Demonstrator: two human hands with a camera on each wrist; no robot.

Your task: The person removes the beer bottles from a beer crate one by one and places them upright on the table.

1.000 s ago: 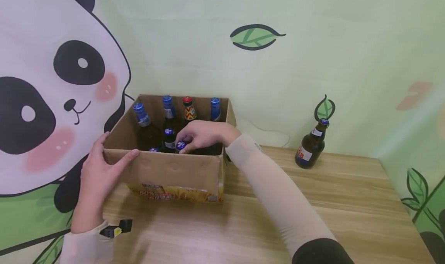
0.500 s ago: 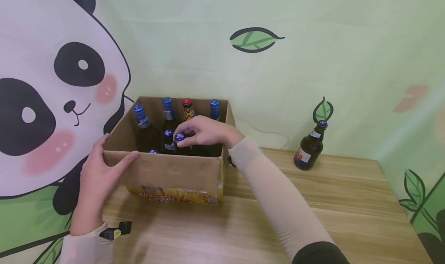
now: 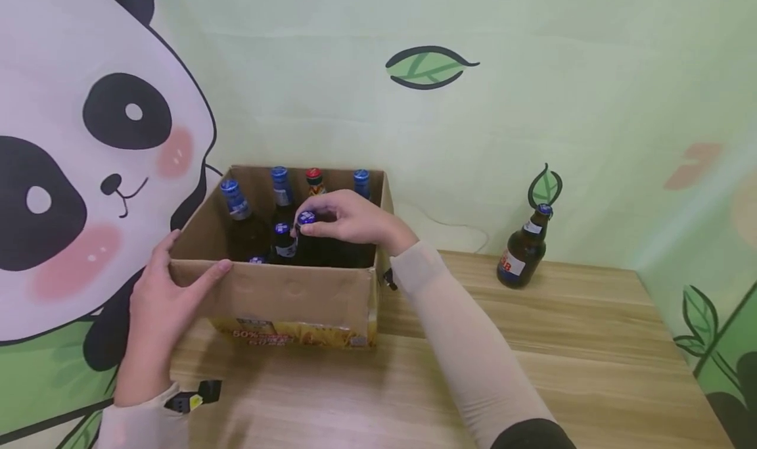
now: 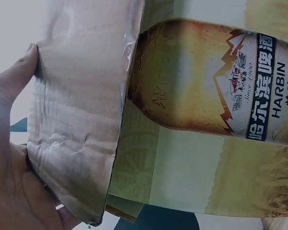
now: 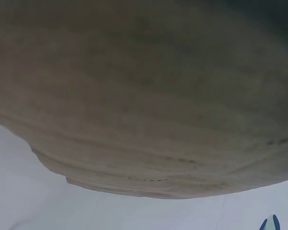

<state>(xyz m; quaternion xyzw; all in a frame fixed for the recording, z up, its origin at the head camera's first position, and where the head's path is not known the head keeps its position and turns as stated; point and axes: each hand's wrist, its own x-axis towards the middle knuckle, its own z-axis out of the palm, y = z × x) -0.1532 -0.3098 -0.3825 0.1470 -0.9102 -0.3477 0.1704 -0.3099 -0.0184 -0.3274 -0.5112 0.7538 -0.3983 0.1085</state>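
the blue-capped bottle (image 3: 306, 218) under the right hand (image 3: 349, 219) has risen inside the carton (image 3: 296, 298), pinched near its cap, left hand (image 3: 165, 298) gripping the carton's near-left corner, and from my remote feed i'd fear a slipping pinch knocking the neighbouring bottle (image 3: 285, 245).

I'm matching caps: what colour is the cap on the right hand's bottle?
Blue with whitish markings; the cap shows best in the head view.

The right fingers (image 3: 322, 202) have raised a blue-capped bottle (image 3: 306, 218) higher.
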